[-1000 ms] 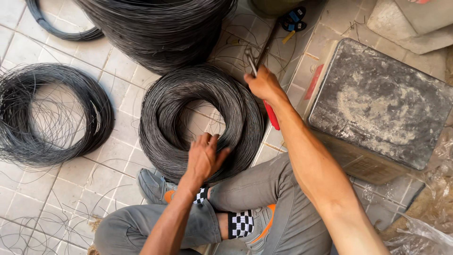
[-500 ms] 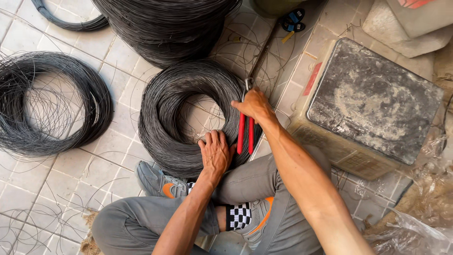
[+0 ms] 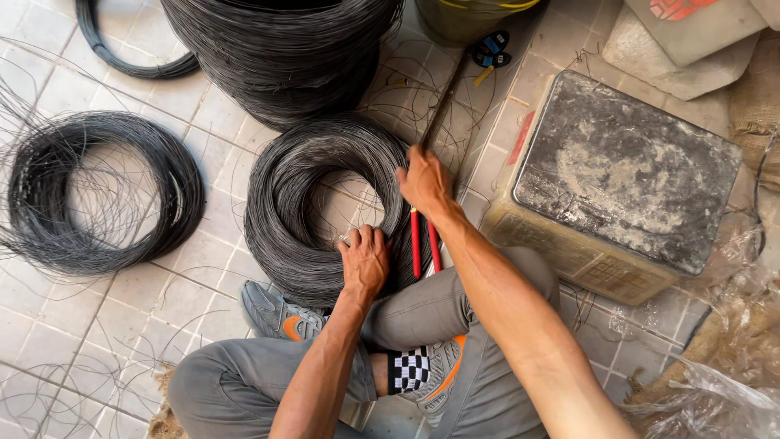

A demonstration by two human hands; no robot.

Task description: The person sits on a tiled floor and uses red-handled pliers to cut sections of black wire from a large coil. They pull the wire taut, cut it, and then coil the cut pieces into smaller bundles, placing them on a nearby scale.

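Floor: I sit on pale square tiles [image 3: 73, 325] with dark lines between them. Thin loose wires lie here and there on the tiles.

Room: A very big pile of black wire [image 3: 284, 49] sits at the top of the view. A thin, loose wire ring [image 3: 106, 195] lies well apart on my left side. A dusty grey box [image 3: 626, 162] stands on my right side, with crinkly clear plastic [image 3: 715, 382] near its lower corner. A small blue and yellow tool [image 3: 491, 50] lies on the tiles near the top.

Wire coil: The black wire coil [image 3: 313, 207] I work on lies flat on the floor, just in front of my folded legs and between the big pile and my knees.

My legs: I wear grey trousers [image 3: 244, 382], a grey shoe with orange [image 3: 272, 313] and a black and white check sock [image 3: 409, 370].

Left hand: My left hand [image 3: 364, 260] reaches forward and lies on the near edge of the coil. The fingers curl over the wires, so this grip is closed around a bunch of them.

Right hand: My right hand [image 3: 424, 183] reaches over the right side of the coil. This grip is clamped tight on a long tool with red handles [image 3: 422, 244]. The red handles point back at my knee, and the dark metal end points up and away from me.
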